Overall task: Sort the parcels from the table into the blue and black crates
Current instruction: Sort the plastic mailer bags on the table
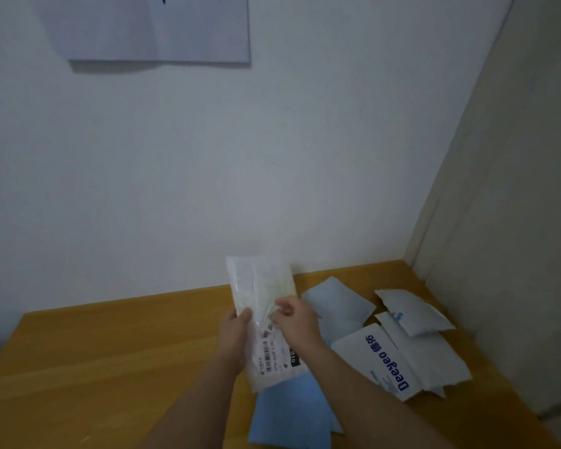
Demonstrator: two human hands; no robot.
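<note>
Both my hands hold a translucent white parcel (261, 286) with a barcode label upright over the wooden table (110, 351). My left hand (235, 332) grips its left edge with the thumb in front. My right hand (297, 319) pinches the parcel's middle from the right. To the right lie several parcels: a white one printed "Deeyeo" (379, 361), a pale blue one (337, 303) behind it, and a white one (412, 311) at the far right. A blue parcel (292, 413) lies under my forearms. No crate is in view.
A white wall (208, 157) rises behind the table's far edge, with a sheet of paper (149, 27) hung high on it. A beige panel (515, 222) closes off the right side. The table's left half shows bare wood.
</note>
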